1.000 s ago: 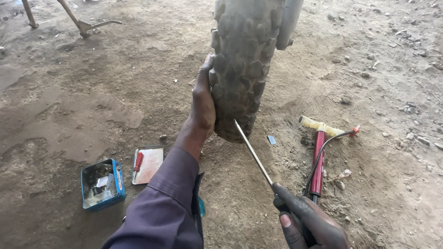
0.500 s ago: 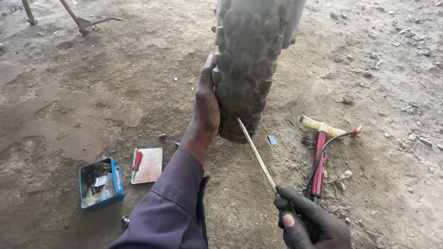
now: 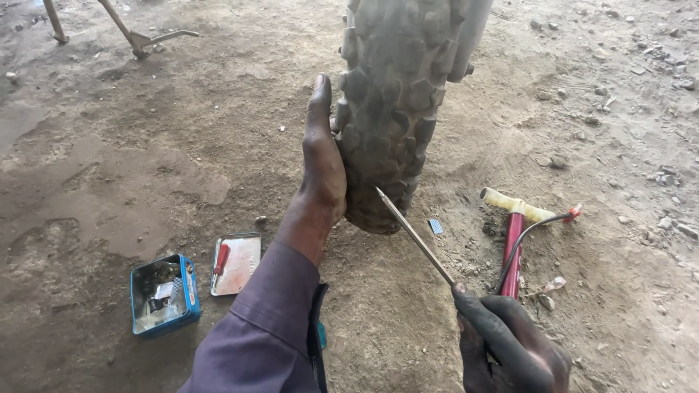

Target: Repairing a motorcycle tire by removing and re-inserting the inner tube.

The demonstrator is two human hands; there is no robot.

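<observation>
A knobby grey tyre (image 3: pixel 397 94) stands upright on the dirt at top centre. My left hand (image 3: pixel 322 156), in a purple sleeve, lies flat against the tyre's left side with the fingers pointing up. My right hand (image 3: pixel 510 346), dark with grime, grips the handle of a thin metal spike tool (image 3: pixel 413 234) at the bottom right. The tool's tip touches the tread near the tyre's bottom.
A red hand pump (image 3: pixel 513 244) with a pale handle and a black hose lies right of the tyre. A blue tin (image 3: pixel 163 295) of small parts and its lid (image 3: pixel 236 263) with a red item lie at the left. A metal stand (image 3: pixel 124 33) is at top left.
The view has shifted slightly. My left hand has slid a little up the tyre's side, and the tool's tip stays at the lower tread.
</observation>
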